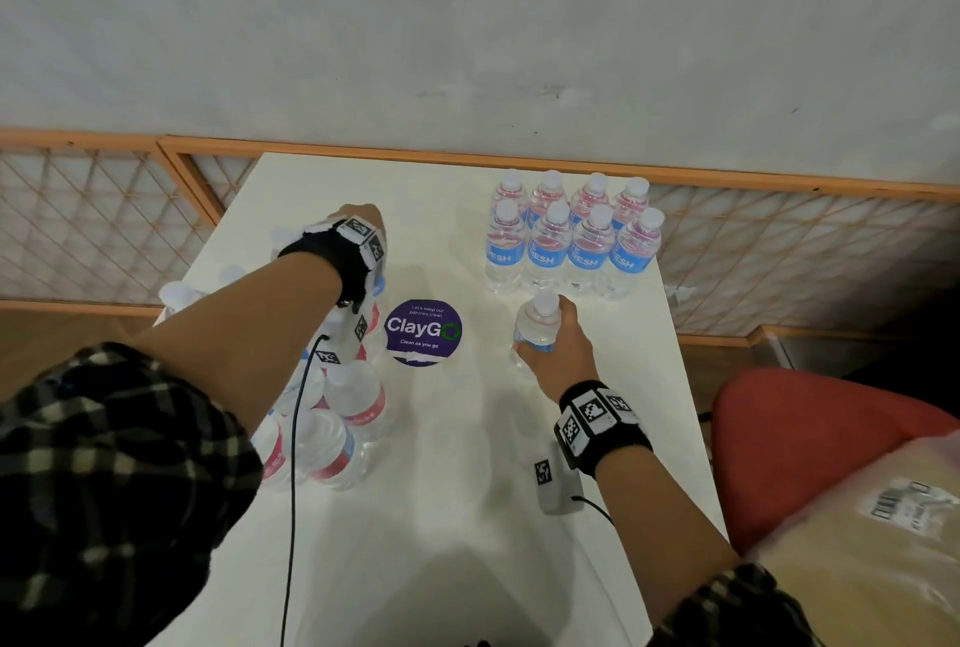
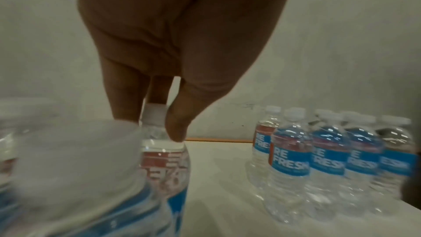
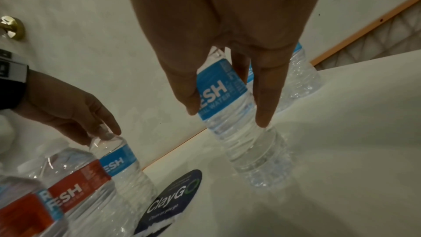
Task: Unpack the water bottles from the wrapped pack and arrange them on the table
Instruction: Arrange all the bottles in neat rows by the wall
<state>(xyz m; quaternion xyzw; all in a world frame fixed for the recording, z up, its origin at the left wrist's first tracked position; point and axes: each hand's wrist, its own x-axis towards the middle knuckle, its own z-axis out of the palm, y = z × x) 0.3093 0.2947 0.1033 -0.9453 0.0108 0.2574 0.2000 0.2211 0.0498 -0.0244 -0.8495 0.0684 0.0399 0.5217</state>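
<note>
Several clear water bottles with blue and red labels stand in two rows (image 1: 571, 241) at the table's far right, also in the left wrist view (image 2: 318, 154). The remaining pack (image 1: 332, 418) of bottles sits at the left edge. My left hand (image 1: 363, 231) reaches over its far end and pinches the cap and neck of one bottle (image 2: 164, 159) between thumb and fingers (image 2: 124, 104). My right hand (image 1: 558, 340) grips a single upright bottle (image 1: 537, 319) round its label (image 3: 218, 89), just in front of the rows, its base at or barely above the table.
A round purple ClayGo sticker (image 1: 423, 332) lies between the hands. A small white tagged device (image 1: 550, 485) with a cable lies near the right wrist. Right of the white table (image 1: 467, 516) stand a red chair (image 1: 810, 438) and a wrapped parcel (image 1: 857, 558). An orange lattice rail (image 1: 779, 241) runs behind.
</note>
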